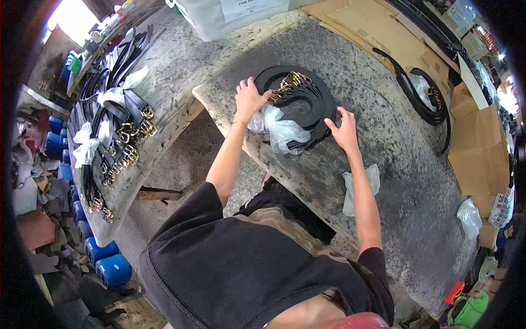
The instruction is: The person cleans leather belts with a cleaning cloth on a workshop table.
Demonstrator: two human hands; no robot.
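A round coil of black belts (323, 101) lies flat on the worn grey table, with brass-coloured buckles (293, 82) bunched at its upper inside. My left hand (251, 101) is at the coil's left edge, fingers apart and thumb pointing toward the buckles. On the opposite side, my right hand (345, 130) is open, its thumb at the belts' outer edge and its fingers spread away from it. Crumpled clear plastic wrap (285, 131) covers the lower left of the coil. Whether the left fingertips press on the belts is hard to make out.
More buckled belts (118, 118) with plastic lie on the left table. Another belt coil (427, 101) sits at the right, near cardboard boxes (479, 148). A white plastic piece (359, 189) lies under my right forearm. A pale bin (219, 19) stands behind. Blue containers (113, 268) line the floor.
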